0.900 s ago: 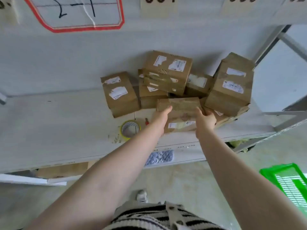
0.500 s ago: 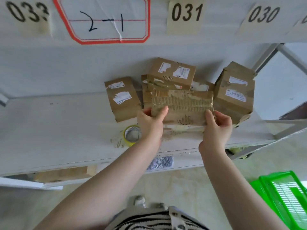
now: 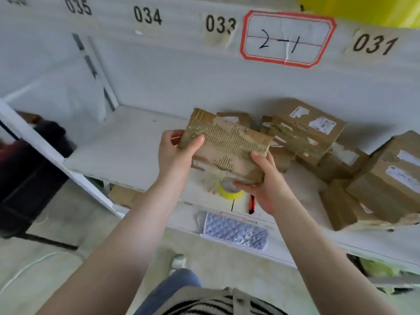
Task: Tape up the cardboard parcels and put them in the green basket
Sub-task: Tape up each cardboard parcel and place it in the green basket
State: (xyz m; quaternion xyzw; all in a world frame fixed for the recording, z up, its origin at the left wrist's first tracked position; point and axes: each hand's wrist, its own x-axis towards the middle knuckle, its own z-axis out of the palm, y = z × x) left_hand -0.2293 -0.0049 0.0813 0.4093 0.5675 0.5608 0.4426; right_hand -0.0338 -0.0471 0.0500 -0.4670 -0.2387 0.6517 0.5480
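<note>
I hold a worn cardboard parcel [image 3: 227, 144] with torn, ribbed patches above the white shelf [image 3: 127, 151]. My left hand [image 3: 175, 151] grips its left end, thumb on top. Under its right end, my right hand [image 3: 261, 185] grips the lower corner. Below the parcel, a yellow tape roll [image 3: 229, 192] stands on the shelf, partly hidden. A red box cutter [image 3: 251, 204] lies beside it. Several more parcels [image 3: 306, 133] are piled at the right of the shelf. The green basket is out of view.
A quilted blue-grey pouch [image 3: 236, 230] hangs at the shelf's front edge. A dark bin [image 3: 29, 178] stands on the floor at left, beyond the shelf's white post [image 3: 56, 155]. Numbered labels line the upper shelf [image 3: 218, 25]. My shoe [image 3: 178, 262] shows on the floor below.
I lifted the parcel off the pile and brought it left and toward me, over the tape roll. My view swung left, so the green basket dropped out of view.
</note>
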